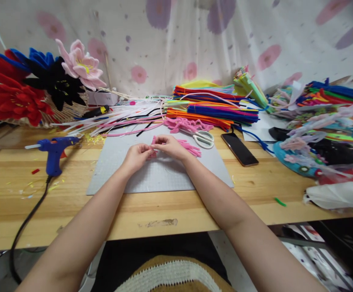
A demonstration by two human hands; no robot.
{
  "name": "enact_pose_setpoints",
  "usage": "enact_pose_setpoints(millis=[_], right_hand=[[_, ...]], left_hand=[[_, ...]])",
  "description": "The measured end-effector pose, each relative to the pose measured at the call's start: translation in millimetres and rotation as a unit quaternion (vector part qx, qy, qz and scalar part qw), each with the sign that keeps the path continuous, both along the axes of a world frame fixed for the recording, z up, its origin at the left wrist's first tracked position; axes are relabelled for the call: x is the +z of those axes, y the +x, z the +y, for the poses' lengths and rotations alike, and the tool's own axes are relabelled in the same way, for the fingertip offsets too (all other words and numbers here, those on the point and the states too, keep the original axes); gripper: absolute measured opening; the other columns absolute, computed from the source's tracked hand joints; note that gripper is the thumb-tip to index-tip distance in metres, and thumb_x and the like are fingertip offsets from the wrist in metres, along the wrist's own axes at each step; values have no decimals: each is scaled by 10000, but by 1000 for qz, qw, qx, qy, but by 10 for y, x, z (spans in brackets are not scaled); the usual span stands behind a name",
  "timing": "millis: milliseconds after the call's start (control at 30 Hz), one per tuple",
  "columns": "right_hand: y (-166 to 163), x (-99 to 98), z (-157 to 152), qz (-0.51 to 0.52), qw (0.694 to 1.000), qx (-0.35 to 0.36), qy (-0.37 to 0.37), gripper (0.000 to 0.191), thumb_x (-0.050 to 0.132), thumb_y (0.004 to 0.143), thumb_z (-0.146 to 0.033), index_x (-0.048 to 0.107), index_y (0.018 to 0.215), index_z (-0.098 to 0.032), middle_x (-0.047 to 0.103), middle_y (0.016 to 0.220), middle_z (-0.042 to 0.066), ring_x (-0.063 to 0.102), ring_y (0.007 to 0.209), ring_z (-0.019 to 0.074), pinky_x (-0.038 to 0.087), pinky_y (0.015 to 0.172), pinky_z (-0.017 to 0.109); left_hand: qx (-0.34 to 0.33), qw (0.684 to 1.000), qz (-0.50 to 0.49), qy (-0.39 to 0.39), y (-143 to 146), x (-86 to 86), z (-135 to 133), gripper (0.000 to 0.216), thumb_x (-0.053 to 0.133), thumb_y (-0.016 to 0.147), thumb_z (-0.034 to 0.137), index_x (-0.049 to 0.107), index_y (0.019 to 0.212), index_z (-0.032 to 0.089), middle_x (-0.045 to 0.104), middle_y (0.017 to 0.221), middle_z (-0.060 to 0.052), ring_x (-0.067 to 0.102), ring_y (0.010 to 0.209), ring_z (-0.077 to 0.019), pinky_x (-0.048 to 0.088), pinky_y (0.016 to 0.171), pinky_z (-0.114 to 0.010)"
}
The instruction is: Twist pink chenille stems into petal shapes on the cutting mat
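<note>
Over the grey cutting mat (164,180), my left hand (137,157) and my right hand (171,146) meet with pinched fingertips. Between them is a pink pipe cleaner (153,140), partly covered by the fingers, so its shape is hard to make out. Just beyond my right hand, cut pink pipe cleaner pieces (192,149) lie in a small pile. White-handled scissors (205,139) rest behind that pile, with their blades pointing toward a tangle of bent pink pipe cleaners (188,124).
A blue glue gun (54,154) stands at the left, its cord running off the table edge. A phone (239,149) lies right of the mat. Pipe cleaner bundles (222,112) line the back. Fuzzy flowers (15,95) fill the far left; bagged craft items (325,150) crowd the right.
</note>
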State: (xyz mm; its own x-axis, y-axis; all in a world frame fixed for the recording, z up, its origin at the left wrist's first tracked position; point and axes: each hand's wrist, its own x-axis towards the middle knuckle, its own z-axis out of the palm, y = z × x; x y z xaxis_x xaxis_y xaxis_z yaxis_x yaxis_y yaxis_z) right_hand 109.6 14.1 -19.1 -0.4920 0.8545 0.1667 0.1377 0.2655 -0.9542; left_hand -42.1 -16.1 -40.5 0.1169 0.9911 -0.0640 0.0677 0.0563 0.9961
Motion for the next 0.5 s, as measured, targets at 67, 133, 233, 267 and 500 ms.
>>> enact_pose_setpoints(millis=[67, 133, 233, 267, 500], right_hand=[[-13, -4, 20, -22, 1000, -8, 5, 202, 598, 671, -323, 513, 609, -151, 466, 590, -35, 404, 593, 86, 319, 592, 237], [-26, -19, 42, -55, 998, -15, 15, 196, 590, 676, -306, 504, 590, -153, 456, 572, -37, 391, 578, 86, 301, 569, 237], [-43, -43, 64, -98, 993, -31, 49, 179, 582, 682, -273, 495, 577, -157, 458, 563, -38, 386, 578, 89, 285, 563, 238], [-49, -50, 67, -107, 992, -39, 60, 171, 576, 687, -260, 494, 577, -158, 461, 565, -37, 387, 582, 90, 285, 568, 238], [-110, -71, 51, -109, 989, -93, 27, 189, 577, 695, -297, 489, 603, -157, 472, 579, -33, 390, 565, 87, 289, 551, 236]], left_hand=[[-4, 1000, 7, 0, 2, -7, 5, 187, 691, 599, 307, 641, 670, 142, 675, 655, -47, 615, 632, -143, 453, 614, -247], [3, 1000, 10, -1, 3, -15, 14, 180, 691, 596, 303, 641, 664, 144, 673, 651, -47, 610, 626, -140, 449, 609, -244], [25, 1000, 10, -7, 12, -18, 29, 190, 703, 575, 308, 638, 642, 142, 666, 637, -47, 598, 606, -135, 436, 583, -235], [31, 999, 5, -14, 18, -17, 34, 199, 707, 568, 312, 636, 639, 140, 663, 634, -48, 596, 602, -135, 434, 577, -234], [58, 995, 74, 18, 85, -10, -1, 286, 751, 478, 264, 586, 684, 153, 626, 634, -1, 555, 563, -115, 418, 575, -239]])
